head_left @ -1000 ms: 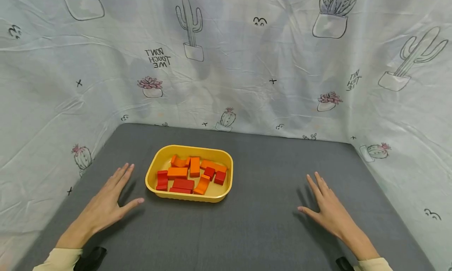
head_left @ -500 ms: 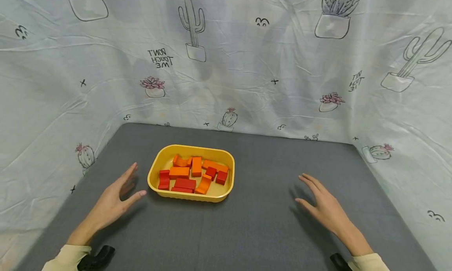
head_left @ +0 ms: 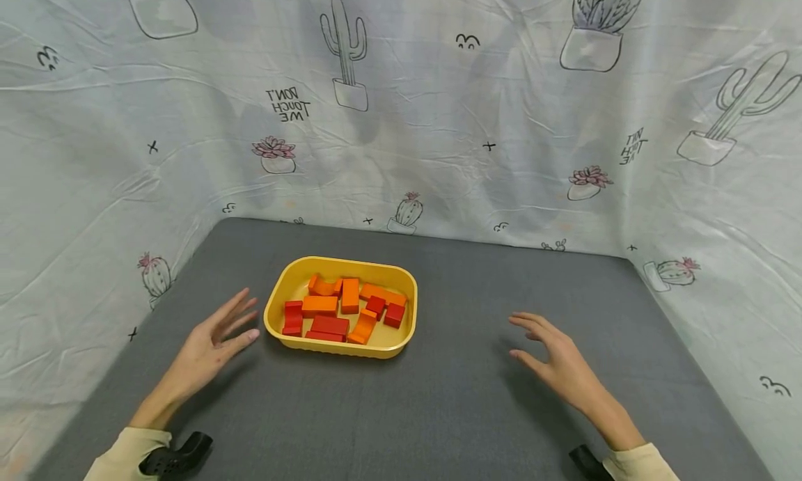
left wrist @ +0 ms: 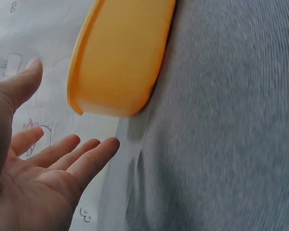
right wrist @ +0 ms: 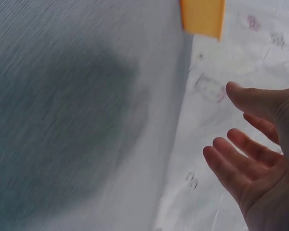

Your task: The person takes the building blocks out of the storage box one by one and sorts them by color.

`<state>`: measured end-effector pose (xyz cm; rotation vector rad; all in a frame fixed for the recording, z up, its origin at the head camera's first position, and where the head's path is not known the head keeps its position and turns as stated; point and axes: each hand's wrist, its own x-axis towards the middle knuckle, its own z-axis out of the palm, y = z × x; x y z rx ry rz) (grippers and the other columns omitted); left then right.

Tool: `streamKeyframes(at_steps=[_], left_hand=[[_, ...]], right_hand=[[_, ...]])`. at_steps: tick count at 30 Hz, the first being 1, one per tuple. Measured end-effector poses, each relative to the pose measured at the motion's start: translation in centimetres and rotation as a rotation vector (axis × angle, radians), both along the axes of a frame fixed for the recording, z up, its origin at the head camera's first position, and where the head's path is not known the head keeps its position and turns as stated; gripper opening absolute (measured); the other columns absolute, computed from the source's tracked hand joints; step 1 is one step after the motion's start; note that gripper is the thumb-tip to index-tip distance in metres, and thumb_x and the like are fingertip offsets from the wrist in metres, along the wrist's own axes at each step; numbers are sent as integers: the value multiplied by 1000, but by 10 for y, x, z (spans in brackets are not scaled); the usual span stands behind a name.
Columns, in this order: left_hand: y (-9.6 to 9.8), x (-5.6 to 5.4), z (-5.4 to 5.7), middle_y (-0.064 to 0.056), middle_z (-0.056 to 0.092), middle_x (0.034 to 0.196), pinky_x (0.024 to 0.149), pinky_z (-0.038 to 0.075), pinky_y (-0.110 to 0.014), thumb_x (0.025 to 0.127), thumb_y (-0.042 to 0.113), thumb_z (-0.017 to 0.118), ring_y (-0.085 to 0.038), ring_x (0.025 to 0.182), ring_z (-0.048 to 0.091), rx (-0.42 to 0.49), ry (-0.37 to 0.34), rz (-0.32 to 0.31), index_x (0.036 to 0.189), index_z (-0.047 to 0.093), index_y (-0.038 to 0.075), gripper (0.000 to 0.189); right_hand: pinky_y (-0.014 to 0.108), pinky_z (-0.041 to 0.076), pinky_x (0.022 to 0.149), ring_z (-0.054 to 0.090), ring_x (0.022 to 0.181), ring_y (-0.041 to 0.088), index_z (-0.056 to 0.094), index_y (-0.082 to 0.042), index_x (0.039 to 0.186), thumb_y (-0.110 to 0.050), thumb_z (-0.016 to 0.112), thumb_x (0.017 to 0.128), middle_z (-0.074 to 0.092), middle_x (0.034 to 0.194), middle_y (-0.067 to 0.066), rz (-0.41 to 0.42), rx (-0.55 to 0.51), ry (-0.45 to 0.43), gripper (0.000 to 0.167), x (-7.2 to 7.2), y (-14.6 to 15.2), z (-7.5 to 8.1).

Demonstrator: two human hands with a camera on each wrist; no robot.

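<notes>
A yellow tray (head_left: 341, 350) with rounded corners stands on the grey table, left of centre in the head view. Inside it lie several orange blocks (head_left: 319, 305) and red blocks (head_left: 330, 325), some with a curved cut-out. My left hand (head_left: 200, 352) hovers just left of the tray, fingers spread and loosely bent, holding nothing. The left wrist view shows the tray's outer wall (left wrist: 120, 57) a short way beyond the fingertips. To the right, well apart from the tray, my right hand (head_left: 567, 366) hovers above the table with relaxed fingers and nothing in them.
The grey cloth-covered table (head_left: 401, 418) reaches to a white curtain (head_left: 413, 119) printed with cacti, which encloses the back and both sides. A black wrist mount (head_left: 178, 454) sits at the left cuff, another black mount (head_left: 589, 462) at the right.
My right hand has moved left, toward the tray, its fingers bending a little. The left hand has shifted slightly right and its fingers have turned. The blocks stay put in the tray.
</notes>
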<state>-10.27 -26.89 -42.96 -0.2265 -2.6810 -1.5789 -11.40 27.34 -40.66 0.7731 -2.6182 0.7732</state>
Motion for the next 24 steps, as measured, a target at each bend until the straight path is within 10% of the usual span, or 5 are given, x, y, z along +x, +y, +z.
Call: streamKeyframes(at_steps=[8, 17, 24], left_hand=[[8, 0, 3, -21, 32, 155, 91, 56, -29, 98, 25, 61, -41, 134, 41, 174, -92, 3, 158, 18, 19, 74], [11, -2, -4, -23, 33, 154, 89, 56, -28, 97, 27, 63, 8, 115, 51, 204, -90, 7, 157, 22, 8, 75], [17, -3, -6, -24, 29, 155, 89, 57, -28, 97, 23, 64, 7, 117, 50, 248, -75, -11, 155, 24, 3, 73]], right_hand=[[41, 59, 79, 67, 98, 28, 62, -4, 127, 0, 80, 78, 60, 128, 11, -4, -22, -16, 53, 2, -30, 10], [40, 59, 80, 65, 100, 25, 63, -4, 125, -7, 81, 79, 64, 122, 9, -35, -5, -19, 50, -6, -60, 15], [36, 59, 79, 66, 96, 19, 66, -9, 124, -14, 83, 79, 66, 119, 5, 6, 2, -18, 48, -13, -95, 22]])
